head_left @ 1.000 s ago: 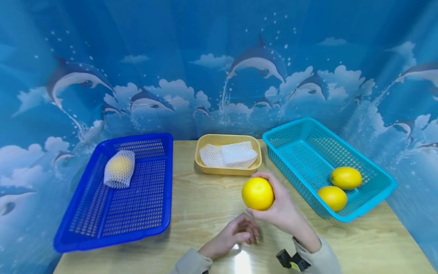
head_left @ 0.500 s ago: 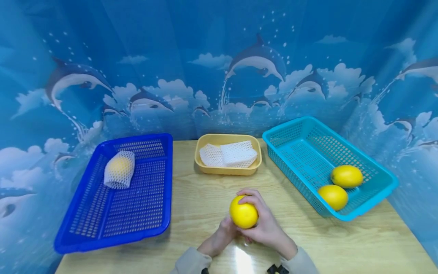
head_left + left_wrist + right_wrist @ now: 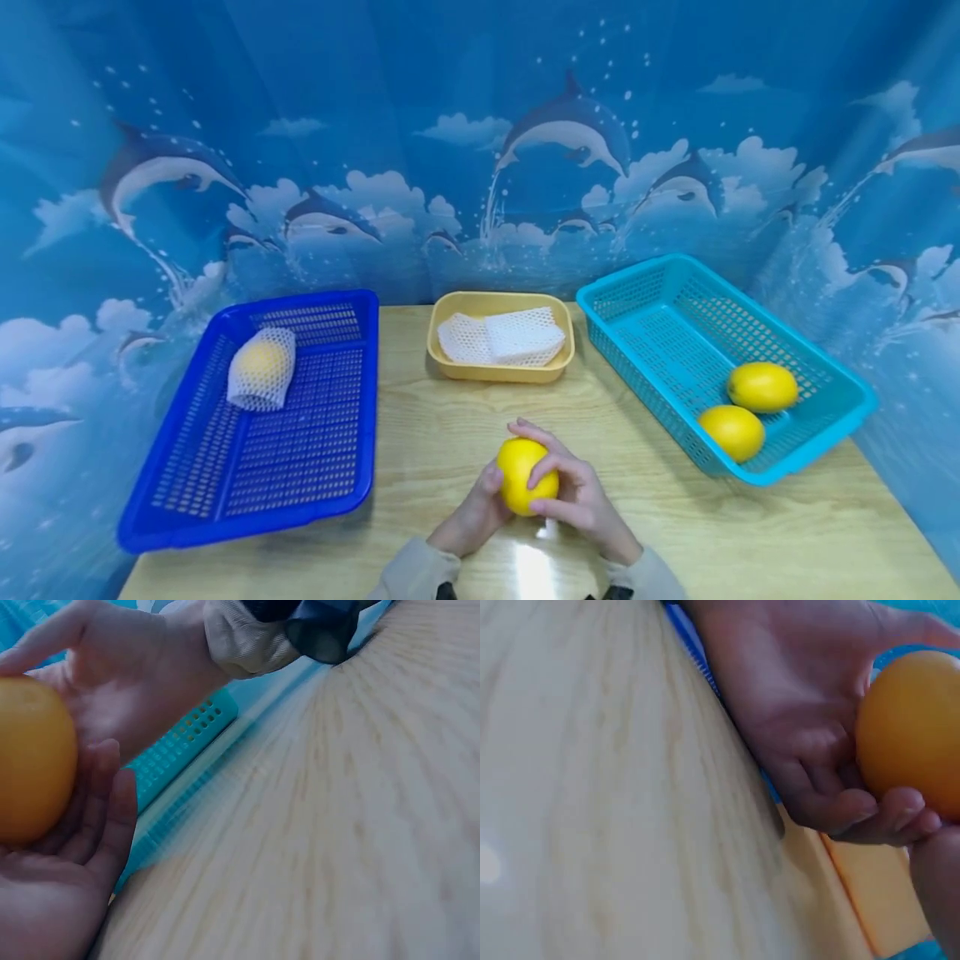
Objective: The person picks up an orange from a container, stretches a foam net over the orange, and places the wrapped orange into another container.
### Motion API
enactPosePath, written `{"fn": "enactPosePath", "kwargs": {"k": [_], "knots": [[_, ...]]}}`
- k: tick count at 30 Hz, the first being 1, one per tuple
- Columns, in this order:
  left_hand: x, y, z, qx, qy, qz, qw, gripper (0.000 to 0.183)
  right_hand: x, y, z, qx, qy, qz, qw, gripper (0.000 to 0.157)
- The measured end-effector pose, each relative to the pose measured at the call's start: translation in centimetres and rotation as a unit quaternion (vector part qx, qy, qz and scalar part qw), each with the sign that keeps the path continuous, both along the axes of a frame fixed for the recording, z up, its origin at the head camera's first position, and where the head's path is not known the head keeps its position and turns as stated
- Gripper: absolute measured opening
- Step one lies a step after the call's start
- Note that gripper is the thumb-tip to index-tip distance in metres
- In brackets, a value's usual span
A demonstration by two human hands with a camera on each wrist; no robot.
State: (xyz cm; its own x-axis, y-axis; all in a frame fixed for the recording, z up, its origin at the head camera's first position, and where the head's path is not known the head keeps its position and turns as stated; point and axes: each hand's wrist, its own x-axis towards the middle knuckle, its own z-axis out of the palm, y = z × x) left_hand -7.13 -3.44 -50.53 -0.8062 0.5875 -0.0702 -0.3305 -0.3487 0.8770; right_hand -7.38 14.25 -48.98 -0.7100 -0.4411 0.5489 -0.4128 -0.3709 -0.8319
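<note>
At far left we record a deep-blue rectangular plastic mesh basket [image 3: 300, 442] on the light wood-grain tabletop [image 3: 423, 417]; inside, toward its back left, lies a yellow fruit in a white foam net [image 3: 262, 367]. Next, at the centre rear, we note a small pale-yellow plastic tray [image 3: 498, 374] containing white foam netting [image 3: 517, 337]. In front of it, we find the left hand [image 3: 474, 512] cupping the left side of a round, smooth yellow fruit [image 3: 516, 482], fingers curled beneath and thumb against it. The right hand [image 3: 585, 504] grips the same fruit from the right, fingers bent over it; the fruit sits between both hands, over the tabletop. At right, we observe an angled turquoise plastic mesh basket [image 3: 660, 333] with two bare yellow fruits [image 3: 762, 387] just beside each other in its near end.
</note>
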Motion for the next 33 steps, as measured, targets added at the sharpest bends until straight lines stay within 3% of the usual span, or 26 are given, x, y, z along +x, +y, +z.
{"fn": "enactPosePath", "kwargs": {"k": [5, 8, 15, 19, 26, 33], "knots": [[-0.4, 0.0, -0.7, -0.019, 0.080, 0.027, 0.9962, 0.061, 0.0, 0.2, -0.8, -0.008, -0.061, 0.053, 0.997, 0.085], [-0.6, 0.1, -0.9, -0.054, 0.114, 0.039, 0.9912, 0.055, 0.1, 0.3, -1.3, -0.005, -0.075, 0.064, 0.995, 0.100], [-0.6, 0.3, -0.8, -0.147, 0.191, 0.074, 0.9677, 0.068, 0.0, 0.4, -1.9, 0.044, -0.075, 0.037, 0.996, 0.106], [-0.6, 0.3, -0.7, -0.183, 0.218, 0.076, 0.9556, 0.073, -0.1, 0.5, -2.3, 0.069, -0.076, 0.010, 0.995, 0.107], [-0.2, -0.1, -0.9, -0.193, 0.220, 0.066, 0.9539, 0.082, 0.0, 0.5, -2.5, 0.078, -0.120, -0.017, 0.990, 0.112], [0.0, -0.2, -1.3, -0.217, 0.240, 0.080, 0.9430, 0.084, 0.1, 0.5, -2.4, 0.051, -0.156, -0.009, 0.986, 0.107]]}}
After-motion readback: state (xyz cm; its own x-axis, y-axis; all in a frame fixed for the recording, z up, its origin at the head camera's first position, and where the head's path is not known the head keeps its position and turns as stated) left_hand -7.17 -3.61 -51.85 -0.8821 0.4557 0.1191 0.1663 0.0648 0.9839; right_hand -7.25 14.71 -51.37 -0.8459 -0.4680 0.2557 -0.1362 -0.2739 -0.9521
